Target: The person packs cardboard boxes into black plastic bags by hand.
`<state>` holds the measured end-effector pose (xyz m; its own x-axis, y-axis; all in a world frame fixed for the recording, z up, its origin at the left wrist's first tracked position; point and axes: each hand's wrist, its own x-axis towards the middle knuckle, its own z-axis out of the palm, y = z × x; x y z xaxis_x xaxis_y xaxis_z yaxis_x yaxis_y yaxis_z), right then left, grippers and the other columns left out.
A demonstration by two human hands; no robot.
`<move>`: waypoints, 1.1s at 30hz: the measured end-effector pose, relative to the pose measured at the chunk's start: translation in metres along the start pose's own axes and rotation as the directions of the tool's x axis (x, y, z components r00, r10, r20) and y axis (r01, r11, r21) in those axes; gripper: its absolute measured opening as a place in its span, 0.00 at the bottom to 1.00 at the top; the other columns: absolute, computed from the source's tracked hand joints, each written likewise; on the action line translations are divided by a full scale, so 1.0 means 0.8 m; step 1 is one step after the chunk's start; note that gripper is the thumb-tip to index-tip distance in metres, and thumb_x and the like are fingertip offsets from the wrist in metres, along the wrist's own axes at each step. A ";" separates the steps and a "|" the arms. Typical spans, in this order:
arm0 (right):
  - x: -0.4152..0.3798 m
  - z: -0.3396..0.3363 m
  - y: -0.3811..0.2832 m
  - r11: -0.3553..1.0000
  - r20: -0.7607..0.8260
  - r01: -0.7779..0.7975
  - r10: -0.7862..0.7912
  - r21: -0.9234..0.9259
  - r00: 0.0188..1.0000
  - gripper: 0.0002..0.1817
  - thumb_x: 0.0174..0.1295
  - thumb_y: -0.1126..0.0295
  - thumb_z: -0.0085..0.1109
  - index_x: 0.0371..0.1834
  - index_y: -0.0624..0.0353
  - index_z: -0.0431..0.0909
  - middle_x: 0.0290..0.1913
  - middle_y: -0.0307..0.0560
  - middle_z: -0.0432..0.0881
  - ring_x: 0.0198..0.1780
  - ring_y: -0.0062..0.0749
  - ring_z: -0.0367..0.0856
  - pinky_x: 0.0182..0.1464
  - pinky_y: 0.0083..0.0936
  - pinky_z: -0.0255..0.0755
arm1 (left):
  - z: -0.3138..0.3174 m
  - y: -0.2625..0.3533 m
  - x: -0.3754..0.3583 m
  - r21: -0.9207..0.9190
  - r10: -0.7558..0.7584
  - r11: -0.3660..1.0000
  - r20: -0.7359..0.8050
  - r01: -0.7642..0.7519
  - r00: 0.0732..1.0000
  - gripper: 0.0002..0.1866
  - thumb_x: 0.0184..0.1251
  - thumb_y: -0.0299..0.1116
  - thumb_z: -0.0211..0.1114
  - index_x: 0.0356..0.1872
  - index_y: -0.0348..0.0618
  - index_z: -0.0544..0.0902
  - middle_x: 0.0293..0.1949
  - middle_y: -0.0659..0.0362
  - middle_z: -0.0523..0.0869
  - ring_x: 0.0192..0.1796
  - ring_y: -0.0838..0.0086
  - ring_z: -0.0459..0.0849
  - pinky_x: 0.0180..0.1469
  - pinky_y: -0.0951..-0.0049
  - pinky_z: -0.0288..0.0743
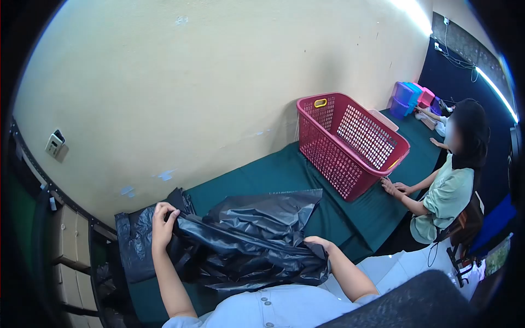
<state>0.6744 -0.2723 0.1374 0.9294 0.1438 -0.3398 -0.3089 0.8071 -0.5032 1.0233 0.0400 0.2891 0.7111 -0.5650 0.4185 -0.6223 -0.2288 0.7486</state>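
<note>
A large black plastic bag (pixel 257 240) is spread crumpled between my two hands over the green-covered table (pixel 224 188). My left hand (pixel 164 221) pinches the bag's upper left edge, thumb against fingers. At the bag's right end, my right hand (pixel 320 246) grips the plastic, and its fingertips are partly hidden in the folds. More folded black plastic bags (pixel 134 246) lie on the table just left of my left hand.
Beyond the bag, a dark red perforated laundry basket (pixel 350 147) stands by the wall. A person (pixel 445 191) sits at its right with hands near it. Colored plastic bins (pixel 404 98) and another person's arms are farther back. Cardboard boxes (pixel 68 240) fill shelves at left.
</note>
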 end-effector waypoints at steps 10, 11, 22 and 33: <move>-0.017 0.105 -0.006 0.990 -0.488 0.125 -0.138 -0.060 0.862 0.19 0.66 0.60 0.47 0.49 0.64 0.78 0.45 0.50 0.83 0.44 0.38 0.82 0.52 0.34 0.74 | 0.090 0.071 -0.049 0.445 0.673 0.736 -0.559 -0.510 0.484 0.11 0.69 0.31 0.51 0.46 0.34 0.68 0.50 0.49 0.70 0.58 0.55 0.67 0.64 0.50 0.58; -0.016 0.099 -0.006 0.982 -0.468 0.184 -0.184 -0.047 0.864 0.19 0.66 0.60 0.46 0.49 0.64 0.78 0.45 0.50 0.83 0.44 0.38 0.82 0.52 0.34 0.74 | 0.100 0.095 -0.055 0.248 0.753 0.601 -0.495 -0.760 0.433 0.20 0.61 0.46 0.62 0.42 0.40 0.70 0.50 0.50 0.68 0.58 0.54 0.66 0.65 0.48 0.57; -0.070 0.003 -0.064 0.859 -0.336 0.511 -0.494 -0.044 0.802 0.15 0.63 0.65 0.55 0.50 0.60 0.73 0.36 0.41 0.80 0.31 0.24 0.78 0.38 0.25 0.76 | 0.162 0.089 0.013 0.317 0.276 0.873 0.304 -0.370 0.912 0.27 0.47 0.15 0.55 0.52 0.49 0.80 0.42 0.54 0.85 0.41 0.61 0.84 0.43 0.63 0.78; 0.002 0.184 -0.011 -0.070 0.010 -0.361 -0.986 -0.930 0.166 0.54 0.46 0.57 0.71 0.71 0.57 0.44 0.67 0.65 0.47 0.70 0.55 0.46 0.69 0.48 0.46 | 0.185 0.104 0.025 0.381 0.100 0.899 0.300 -0.215 0.949 0.27 0.47 0.15 0.54 0.52 0.46 0.77 0.44 0.49 0.82 0.43 0.53 0.82 0.45 0.56 0.76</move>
<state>0.7080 -0.1949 0.2584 0.4611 -0.7661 0.4478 -0.5012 -0.6413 -0.5810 0.9375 -0.1076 0.2834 0.5143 -0.7967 0.3174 -0.8372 -0.3862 0.3871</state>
